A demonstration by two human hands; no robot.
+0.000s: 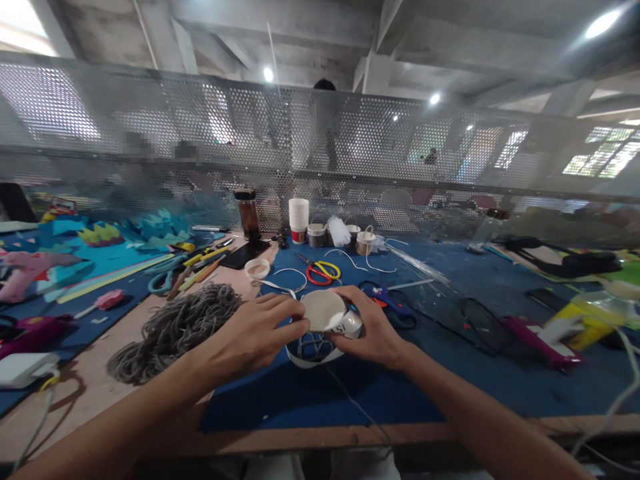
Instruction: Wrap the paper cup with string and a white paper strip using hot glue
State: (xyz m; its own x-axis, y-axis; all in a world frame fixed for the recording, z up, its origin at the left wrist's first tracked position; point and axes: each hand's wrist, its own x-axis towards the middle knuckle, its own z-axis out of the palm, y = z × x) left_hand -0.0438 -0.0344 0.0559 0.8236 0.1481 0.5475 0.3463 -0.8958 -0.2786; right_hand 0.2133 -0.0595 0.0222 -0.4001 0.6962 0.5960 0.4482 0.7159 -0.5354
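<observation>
Cup sits in right hand (fingers half-curled).

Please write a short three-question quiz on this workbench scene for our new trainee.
1. Multiple choice: what is the main colour of the cup between the left hand and the right hand?
A. Blue
B. White
C. Red

2. True or false: the grey cord pile lies to the left of the scissors.

3. Fill in: one handle of the scissors is red and the other is ____.

Key: 1. B, white. 2. True. 3. Yellow.
</observation>
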